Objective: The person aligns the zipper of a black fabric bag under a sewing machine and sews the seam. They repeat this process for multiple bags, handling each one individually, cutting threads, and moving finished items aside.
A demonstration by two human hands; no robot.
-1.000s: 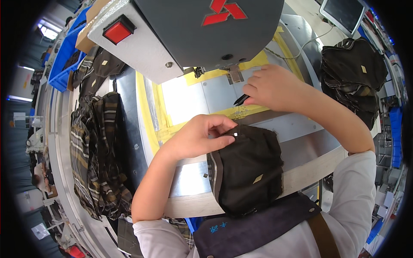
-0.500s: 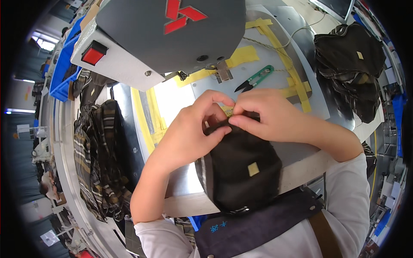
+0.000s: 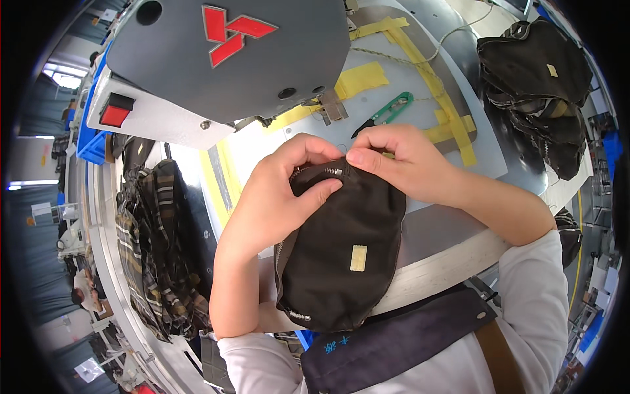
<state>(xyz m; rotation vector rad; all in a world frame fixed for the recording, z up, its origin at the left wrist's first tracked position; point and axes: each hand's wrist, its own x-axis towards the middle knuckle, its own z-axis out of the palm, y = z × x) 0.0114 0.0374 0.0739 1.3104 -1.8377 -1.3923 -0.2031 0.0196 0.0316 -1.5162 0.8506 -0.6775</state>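
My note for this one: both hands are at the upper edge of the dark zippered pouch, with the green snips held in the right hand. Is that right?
Not quite: the green snips lie on the pale, yellow-taped surface beyond the right hand, as the head view shows. Both it and the left hand are at the upper edge of the dark zippered pouch.

Seen through the left of two head-worn fisheye cameras, the view faces steeply down at close range over the person's left hand, right hand and counter, with a grey machine head across the upper left and straight lines bowing near the rim.
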